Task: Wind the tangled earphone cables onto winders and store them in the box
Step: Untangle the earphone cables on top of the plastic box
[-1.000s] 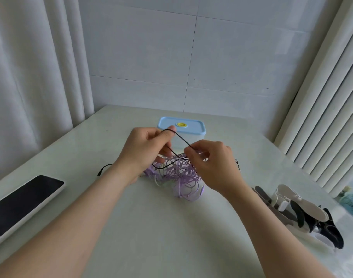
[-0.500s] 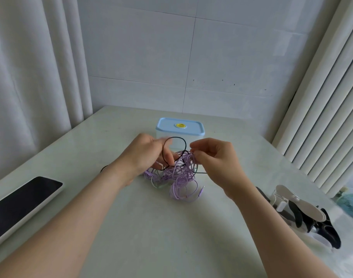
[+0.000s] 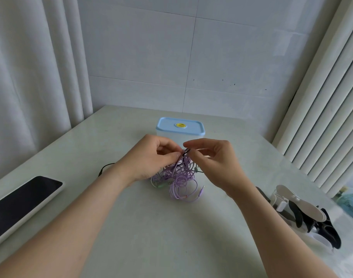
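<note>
A tangle of purple earphone cable mixed with a thin black cable lies mid-table, partly lifted. My left hand and my right hand meet above the tangle, each pinching strands at the same knot, fingertips almost touching. The black cable's plug end trails left on the table. Behind the hands stands the storage box, translucent with a light blue lid that is on. A pile of black and white winders lies at the right edge.
A black-screened tablet in a white case lies at the left table edge. Curtains hang on the left, vertical blinds on the right, a tiled wall stands behind the pale table.
Both hands have come together and risen slightly, drawing the purple strands up. The black loop that stood above the tangle has been pulled small between the fingertips.
</note>
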Demonstrator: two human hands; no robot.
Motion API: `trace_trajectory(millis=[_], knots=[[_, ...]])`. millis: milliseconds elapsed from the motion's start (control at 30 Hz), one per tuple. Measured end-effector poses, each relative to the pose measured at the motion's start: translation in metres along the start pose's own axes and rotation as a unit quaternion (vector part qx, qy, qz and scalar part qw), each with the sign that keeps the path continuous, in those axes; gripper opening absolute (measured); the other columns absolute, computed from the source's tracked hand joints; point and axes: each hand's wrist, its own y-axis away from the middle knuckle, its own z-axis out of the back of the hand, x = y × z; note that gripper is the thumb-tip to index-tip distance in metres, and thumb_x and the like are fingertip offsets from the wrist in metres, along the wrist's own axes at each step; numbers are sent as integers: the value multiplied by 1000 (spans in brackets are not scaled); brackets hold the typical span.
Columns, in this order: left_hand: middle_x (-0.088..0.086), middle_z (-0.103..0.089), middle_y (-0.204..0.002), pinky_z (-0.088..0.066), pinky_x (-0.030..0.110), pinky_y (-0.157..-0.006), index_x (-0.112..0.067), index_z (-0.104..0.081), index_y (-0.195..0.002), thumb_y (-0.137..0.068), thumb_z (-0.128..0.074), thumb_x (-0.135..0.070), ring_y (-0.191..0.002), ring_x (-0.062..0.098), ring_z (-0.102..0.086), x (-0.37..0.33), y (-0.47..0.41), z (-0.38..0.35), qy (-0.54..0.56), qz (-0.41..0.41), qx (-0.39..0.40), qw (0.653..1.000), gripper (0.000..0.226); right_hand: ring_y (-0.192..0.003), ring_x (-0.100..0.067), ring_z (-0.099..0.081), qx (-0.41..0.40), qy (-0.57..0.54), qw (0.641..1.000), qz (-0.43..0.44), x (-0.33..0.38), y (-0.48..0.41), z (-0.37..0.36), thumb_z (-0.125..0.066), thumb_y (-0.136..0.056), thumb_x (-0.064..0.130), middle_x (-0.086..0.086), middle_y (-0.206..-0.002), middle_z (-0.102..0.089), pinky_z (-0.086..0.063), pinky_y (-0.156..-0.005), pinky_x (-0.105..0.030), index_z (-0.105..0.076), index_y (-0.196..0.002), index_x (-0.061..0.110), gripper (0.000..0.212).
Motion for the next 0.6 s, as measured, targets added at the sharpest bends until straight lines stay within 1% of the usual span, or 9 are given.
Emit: trace_trajectory(millis=[67, 133, 200, 300, 367, 433, 500, 567, 600], knots=[[1, -79, -87, -58, 33, -86, -21, -81, -97, -97, -74, -17, -79, 10, -70, -1, 0, -3, 3, -9, -3, 1000, 9, -93, -6, -75, -9, 8, 1000, 8, 1, 1, -1, -67, -91, 9, 13, -95, -80, -60, -79, -26, -83, -100, 25, 24], [7, -78, -88, -56, 37, -82, -21, -82, -95, -99, -72, -22, -77, 12, -67, -2, 0, -6, 10, -8, 0, 1000, 10, -96, -8, -75, -28, 27, 999, 19, 2, 1, -3, -69, -88, 17, 17, -98, -79, -62, -86, -36, -83, -98, 31, 22], [13, -76, -88, -50, 35, -78, -21, -82, -94, -100, -70, -28, -75, 13, -62, -2, 0, -8, 18, -11, 9, 1000, 15, -96, -9, -74, -39, 43, 998, 37, 4, 2, -4, -71, -86, 20, 19, -97, -78, -61, -87, -42, -83, -95, 34, 20], [8, -76, -83, -48, 32, -76, -23, -82, -94, -102, -68, -27, -72, 10, -61, -1, -1, -13, 0, -34, -20, 999, 16, -91, -8, -75, -16, 40, 998, 45, 6, 2, -4, -74, -87, 11, 17, -91, -79, -61, -86, -43, -83, -97, 30, 23], [9, -76, -85, -47, 30, -73, -22, -81, -95, -104, -65, -24, -69, 9, -59, -1, -2, -13, -11, -38, -34, 999, 18, -90, -8, -75, -6, 31, 998, 49, 4, 1, -3, -78, -89, 13, 15, -90, -80, -61, -83, -39, -84, -100, 27, 18], [8, -72, -80, -45, 29, -69, -21, -78, -94, -106, -61, -23, -65, 10, -56, 0, -2, -14, -15, -34, -35, 999, 20, -93, -4, -74, -32, 42, 997, 64, 2, 0, -3, -80, -90, 17, 16, -93, -79, -57, -80, -30, -84, -98, 28, 14], [-1, -71, -72, -46, 28, -66, -21, -75, -90, -105, -60, -25, -62, 9, -57, 0, -2, -14, -36, -25, -33, 998, 21, -89, -3, -72, -72, 58, 993, 71, 0, -3, -4, -79, -92, 18, 16, -95, -78, -52, -74, -24, -84, -96, 28, 12], [-5, -69, -66, -44, 28, -62, -22, -71, -83, -102, -60, -27, -57, 9, -55, 0, -2, -17, -100, -21, -45, 994, 22, -73, -11, -67, -114, 67, 989, 73, 0, -4, -5, -71, -98, 15, 10, -89, -78, -51, -66, -33, -79, -96, 23, 12], [-8, -67, -63, -43, 28, -60, -23, -69, -81, -100, -60, -27, -56, 9, -54, 1, -1, -17, -140, -23, -56, 988, 22, -67, -17, -65, -132, 51, 987, 73, 2, -4, -5, -63, -103, 12, 5, -87, -78, -51, -63, -36, -73, -98, 18, 13]])
